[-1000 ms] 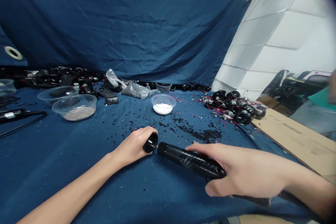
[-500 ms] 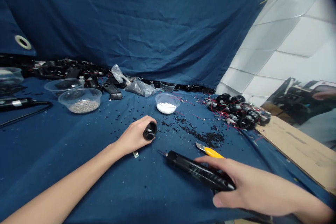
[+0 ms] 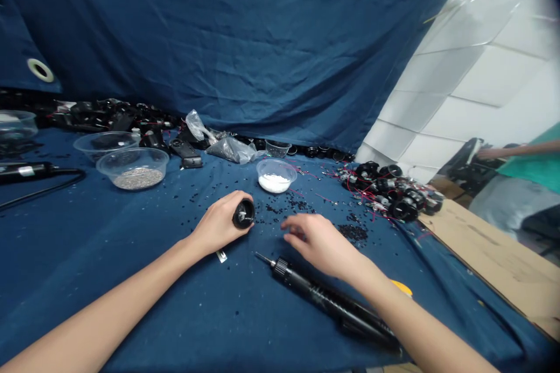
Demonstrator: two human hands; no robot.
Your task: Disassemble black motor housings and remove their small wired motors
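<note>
In my left hand (image 3: 220,221) is a black cylindrical housing (image 3: 244,213), its open round end turned toward me and a small pale part showing inside. A short pale strip (image 3: 221,256) sticks out below that hand. My right hand (image 3: 318,240) is in the air with fingers half bent and nothing visible in them, close to scattered small black pieces (image 3: 353,232). Under the right forearm lies a black electric screwdriver (image 3: 332,303), its bit pointing left. The yellow utility knife (image 3: 401,288) is mostly hidden behind that forearm.
A clear bowl of white bits (image 3: 275,177) stands beyond my hands. Left of it is a bowl of small metal screws (image 3: 133,170). Black assemblies with red wires (image 3: 394,189) pile up at right, beside cardboard (image 3: 490,256). Another person's arm (image 3: 516,151) shows at far right.
My right hand has let go of the electric screwdriver, which now lies on the cloth, and has moved up and left toward the black pieces. My left hand keeps the housing.
</note>
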